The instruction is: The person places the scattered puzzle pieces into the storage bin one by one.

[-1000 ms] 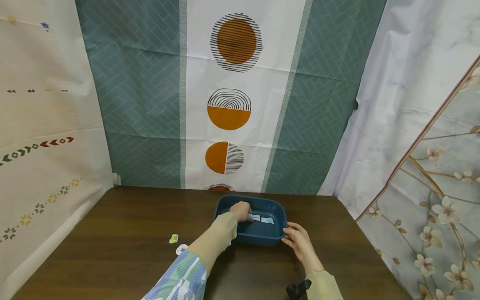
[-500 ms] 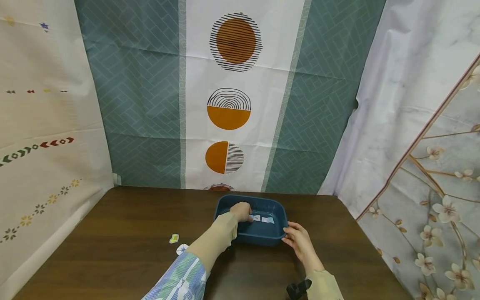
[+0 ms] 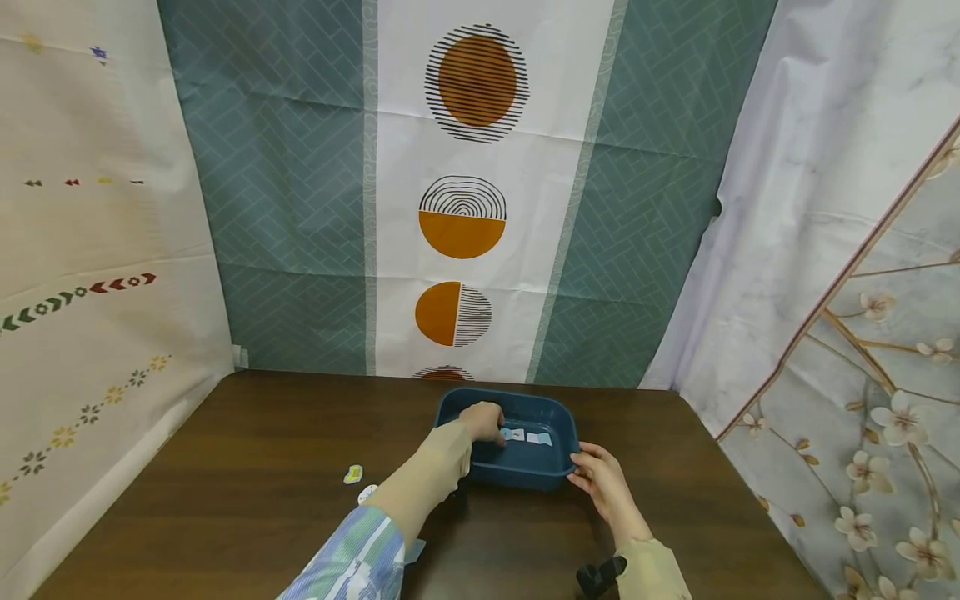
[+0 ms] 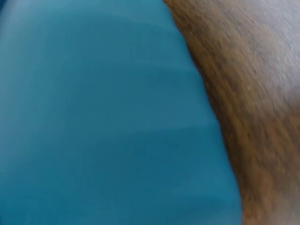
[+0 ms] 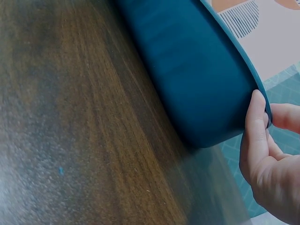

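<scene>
A dark blue plastic tub (image 3: 525,479) stands near the back of the table. My left hand (image 3: 482,420) reaches down inside it, beside a small pale paper piece (image 3: 517,434) on the tub floor; its fingertips are hidden, so I cannot tell whether they hold something. A second light-blue and white paper piece (image 3: 539,438) lies to the right of that one. At the tub's right front corner, my right hand (image 3: 603,483) pinches the rim between thumb and fingers, as the right wrist view shows. The left wrist view is filled mostly by the tub's outer wall (image 4: 108,108).
Left of my left forearm, a small yellow-green cutout (image 3: 353,474) and a partly covered round white one (image 3: 367,493) lie on the brown wooden table (image 3: 247,483). A pale blue piece (image 3: 415,551) shows beside the sleeve. Patterned cloths hang at the back and sides.
The view has shifted slightly. My left forearm now covers more of the round white cutout, and the pale blue piece by the sleeve has come into sight. Both hands stay at the tub.
</scene>
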The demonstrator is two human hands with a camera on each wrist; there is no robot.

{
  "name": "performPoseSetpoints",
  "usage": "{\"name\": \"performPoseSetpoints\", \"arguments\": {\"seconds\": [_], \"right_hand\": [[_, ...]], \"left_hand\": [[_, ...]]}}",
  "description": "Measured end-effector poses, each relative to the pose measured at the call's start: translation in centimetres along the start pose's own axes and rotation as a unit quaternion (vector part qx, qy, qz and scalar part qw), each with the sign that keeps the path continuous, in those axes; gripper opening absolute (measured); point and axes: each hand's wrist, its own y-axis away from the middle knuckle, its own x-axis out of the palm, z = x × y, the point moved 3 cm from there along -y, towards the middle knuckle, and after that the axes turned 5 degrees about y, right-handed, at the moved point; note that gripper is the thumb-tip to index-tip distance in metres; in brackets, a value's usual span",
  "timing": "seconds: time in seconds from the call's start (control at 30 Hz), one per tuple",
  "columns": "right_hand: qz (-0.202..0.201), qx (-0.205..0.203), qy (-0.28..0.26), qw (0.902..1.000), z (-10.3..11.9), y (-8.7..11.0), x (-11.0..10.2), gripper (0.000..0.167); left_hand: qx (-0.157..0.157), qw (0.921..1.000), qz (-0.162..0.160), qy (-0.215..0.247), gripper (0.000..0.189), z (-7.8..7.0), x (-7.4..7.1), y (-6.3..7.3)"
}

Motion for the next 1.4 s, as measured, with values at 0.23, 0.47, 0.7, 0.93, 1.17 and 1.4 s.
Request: {"name": "performPoseSetpoints", "arguments": {"seconds": [0.23,0.47,0.7,0.93,1.17,1.4], "right_hand": [[-0.001,0.005,0.007,1.0,0.0,-0.1,0.1,0.039],[-0.001,0.006,0.007,1.0,0.0,0.1,0.1,0.037],[0.002,0.009,0.005,0.9999,0.1,0.3,0.2,0.035],[0.002,0.01,0.016,0.9998,0.3,0.3,0.0,0.037],[0.008,0.014,0.012,0.9998,0.5,0.4,0.0,0.035],[0.011,0.015,0.016,0.9997,0.6,0.4,0.0,0.038]], "left_hand": [[0.004,0.9999,0.007,0.015,0.046,0.4,-0.8,1.0],[0.021,0.9997,0.012,0.011,0.054,0.0,-1.7,2.2],[0.052,0.9986,0.0,0.008,0.06,-0.3,-3.1,3.6],[0.057,0.9979,-0.019,0.023,0.06,0.2,-4.4,4.9],[0.059,0.9969,-0.028,0.043,0.063,1.6,-5.5,6.4],[0.057,0.9964,-0.044,0.044,0.067,2.7,-6.6,8.1]]}}
